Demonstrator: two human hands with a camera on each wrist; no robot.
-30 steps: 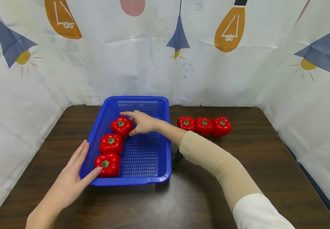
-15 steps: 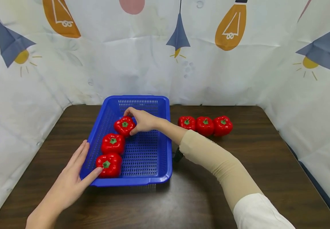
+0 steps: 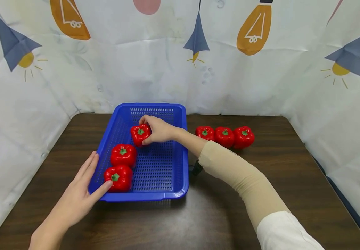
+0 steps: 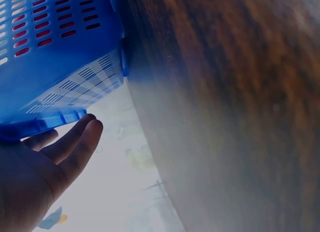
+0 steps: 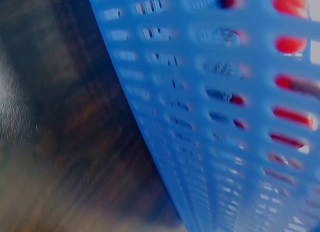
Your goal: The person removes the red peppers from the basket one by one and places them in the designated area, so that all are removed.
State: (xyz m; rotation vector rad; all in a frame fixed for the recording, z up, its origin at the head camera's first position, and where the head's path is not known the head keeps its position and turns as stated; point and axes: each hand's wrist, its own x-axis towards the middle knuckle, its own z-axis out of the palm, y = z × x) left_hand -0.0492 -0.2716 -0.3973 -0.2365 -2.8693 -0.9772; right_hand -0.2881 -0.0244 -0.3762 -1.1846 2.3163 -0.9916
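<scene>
My right grip point(image 3: 158, 130) pinches the far pepper point(image 3: 140, 136), now drawn off the row, leaving two peppers point(image 3: 123, 156) touching in the blue basket point(image 3: 145, 197) my spread left grip point(image 3: 81, 189) rests on.

Head view looks forward and down over the basket point(image 3: 136, 197); tilted wrist views share it, close, seemingly from outside.

A creased white sheet backdrop point(image 3: 136, 76) hangs behind and beside your dark-brown, wood-grain tabletop point(image 3: 277, 166), w/ its rounded far corners. Printed on the sheet, L to R before you: a blue-grey cone-shaped lamp point(image 3: 14, 45) w/ yellow bulb, an orange lightbulb point(image 3: 68, 21), a pink rounded shape point(image 3: 147, 6), a 2nd lamp point(image 3: 196, 36) nr ctr, a black-capped orange bulb point(image 3: 255, 29), a 3rd lamp point(image 3: 352, 53). To your R, a dark-blue strip point(image 3: 349, 208) lines the table edge.
</scene>
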